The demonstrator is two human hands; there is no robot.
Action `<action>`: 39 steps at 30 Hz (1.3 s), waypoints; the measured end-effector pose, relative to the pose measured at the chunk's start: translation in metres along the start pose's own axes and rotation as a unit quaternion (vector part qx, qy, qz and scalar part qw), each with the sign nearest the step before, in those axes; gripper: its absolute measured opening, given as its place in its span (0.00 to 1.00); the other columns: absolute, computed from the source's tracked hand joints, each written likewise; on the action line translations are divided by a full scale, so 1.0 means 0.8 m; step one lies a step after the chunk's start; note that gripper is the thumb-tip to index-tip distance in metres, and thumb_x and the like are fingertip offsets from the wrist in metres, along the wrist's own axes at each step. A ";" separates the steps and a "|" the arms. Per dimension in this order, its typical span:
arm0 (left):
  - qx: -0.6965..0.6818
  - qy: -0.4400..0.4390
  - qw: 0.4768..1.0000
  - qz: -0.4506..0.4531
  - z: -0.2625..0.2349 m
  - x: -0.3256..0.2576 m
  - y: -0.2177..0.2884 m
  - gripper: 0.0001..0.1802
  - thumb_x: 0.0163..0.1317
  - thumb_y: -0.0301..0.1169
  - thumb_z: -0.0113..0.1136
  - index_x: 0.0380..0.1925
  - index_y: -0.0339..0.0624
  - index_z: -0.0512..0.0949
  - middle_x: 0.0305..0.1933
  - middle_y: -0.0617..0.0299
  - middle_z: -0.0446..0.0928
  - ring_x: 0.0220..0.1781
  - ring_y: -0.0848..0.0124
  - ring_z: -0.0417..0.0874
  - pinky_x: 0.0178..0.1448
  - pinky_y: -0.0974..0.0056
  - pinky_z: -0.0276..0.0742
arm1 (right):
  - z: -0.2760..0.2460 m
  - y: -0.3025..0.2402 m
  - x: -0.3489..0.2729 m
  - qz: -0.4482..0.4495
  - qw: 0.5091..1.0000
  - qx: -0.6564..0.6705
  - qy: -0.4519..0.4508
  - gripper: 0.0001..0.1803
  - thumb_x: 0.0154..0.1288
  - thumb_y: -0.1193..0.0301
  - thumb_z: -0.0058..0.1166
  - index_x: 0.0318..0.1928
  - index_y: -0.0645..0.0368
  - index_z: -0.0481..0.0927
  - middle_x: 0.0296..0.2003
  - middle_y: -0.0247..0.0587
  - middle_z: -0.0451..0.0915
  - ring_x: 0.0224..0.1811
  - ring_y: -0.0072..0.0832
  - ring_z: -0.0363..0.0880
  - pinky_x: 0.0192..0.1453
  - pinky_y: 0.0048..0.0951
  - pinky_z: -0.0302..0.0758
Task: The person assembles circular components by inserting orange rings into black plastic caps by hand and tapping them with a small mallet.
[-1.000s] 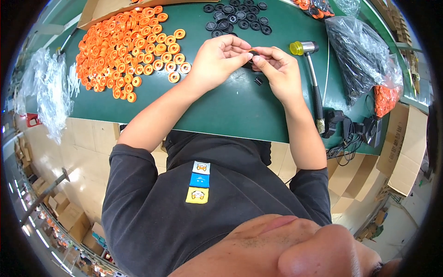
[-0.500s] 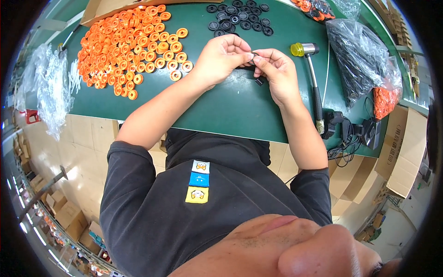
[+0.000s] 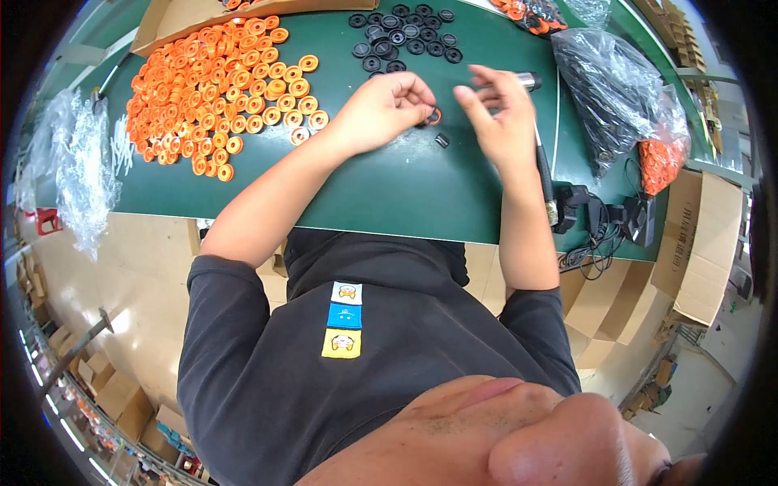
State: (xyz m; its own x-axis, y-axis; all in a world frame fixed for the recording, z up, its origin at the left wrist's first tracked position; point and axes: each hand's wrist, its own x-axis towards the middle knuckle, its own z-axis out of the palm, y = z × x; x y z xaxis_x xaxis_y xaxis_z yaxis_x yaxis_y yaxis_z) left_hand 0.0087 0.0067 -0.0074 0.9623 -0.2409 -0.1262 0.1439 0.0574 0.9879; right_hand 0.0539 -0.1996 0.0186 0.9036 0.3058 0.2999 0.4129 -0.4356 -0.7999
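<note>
My left hand (image 3: 391, 109) is closed to a narrow pinch, its thumb and fingers on the near-left edge of an orange-rimmed round piece (image 3: 438, 115). That piece sits at the left fingertips, over the middle of the green desk (image 3: 365, 198); I cannot tell whether it rests on the surface or hangs just above it. My right hand (image 3: 501, 121) is loosely wide, thumb apart from the fingers, with nothing visible in it. It is in front of the hammer (image 3: 544, 174), and I cannot tell whether they touch.

To handle this well, I judge a light pinch on the rim is best, clear of the centre, with the piece level and the small black cylinder (image 3: 442, 140), just nearer the body, out from under it. I would want the right fingers clear of the rim unless the piece needs steadying.

Being round, the piece has no long axis across its face. The visible orange arc suggests a face turned roughly upward, so its centre line probably runs near vertical; the fingers hide too much to tell any tilt. The black cylinder is too small for me to read its axis surely.
</note>
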 end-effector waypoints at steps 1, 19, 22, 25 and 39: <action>0.116 -0.022 0.993 -0.009 0.001 -0.005 0.005 0.07 0.68 0.26 0.62 0.42 0.35 0.78 0.38 0.63 0.83 0.40 0.79 0.83 0.46 0.70 0.80 | -0.014 0.005 0.001 -0.014 0.997 -0.065 0.030 0.22 0.57 0.66 0.73 0.50 0.62 0.83 0.40 0.44 0.81 0.37 0.31 0.81 0.42 0.30 0.79; 0.196 0.060 0.976 0.069 -0.003 -0.002 0.001 0.12 0.66 0.26 0.58 0.48 0.36 0.79 0.36 0.61 0.80 0.35 0.77 0.80 0.43 0.68 0.78 | -0.076 -0.050 -0.081 0.294 0.928 -0.045 -0.225 0.14 0.75 0.73 0.49 0.57 0.63 0.76 0.27 0.45 0.78 0.30 0.36 0.81 0.37 0.36 0.77; 0.100 0.094 0.988 0.065 -0.010 0.006 -0.011 0.12 0.67 0.27 0.57 0.49 0.35 0.79 0.37 0.64 0.81 0.36 0.79 0.79 0.43 0.69 0.78 | -0.059 -0.076 -0.083 0.148 0.948 -0.115 -0.258 0.15 0.76 0.74 0.48 0.59 0.63 0.75 0.27 0.44 0.76 0.29 0.35 0.80 0.37 0.37 0.76; 0.061 0.095 0.991 0.066 -0.012 0.013 -0.014 0.13 0.68 0.26 0.55 0.50 0.34 0.78 0.38 0.63 0.81 0.37 0.77 0.80 0.45 0.70 0.79 | -0.048 -0.082 -0.083 0.162 0.949 -0.100 -0.252 0.15 0.75 0.74 0.48 0.59 0.63 0.75 0.27 0.46 0.76 0.30 0.37 0.80 0.38 0.37 0.76; -0.046 0.100 0.994 0.023 -0.014 0.014 -0.007 0.18 0.66 0.25 0.55 0.57 0.38 0.74 0.39 0.66 0.80 0.37 0.77 0.78 0.42 0.72 0.75 | -0.027 -0.070 -0.076 0.100 0.949 -0.178 -0.239 0.17 0.75 0.75 0.48 0.60 0.66 0.75 0.35 0.60 0.80 0.40 0.54 0.82 0.45 0.42 0.76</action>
State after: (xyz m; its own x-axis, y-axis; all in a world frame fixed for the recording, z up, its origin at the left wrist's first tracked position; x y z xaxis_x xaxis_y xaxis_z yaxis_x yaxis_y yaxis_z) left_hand 0.0214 0.0148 -0.0154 0.9938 -0.0389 -0.1046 0.1094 0.1544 0.9819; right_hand -0.0216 -0.2124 0.0564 0.8478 0.4996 -0.1779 0.3283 -0.7578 -0.5639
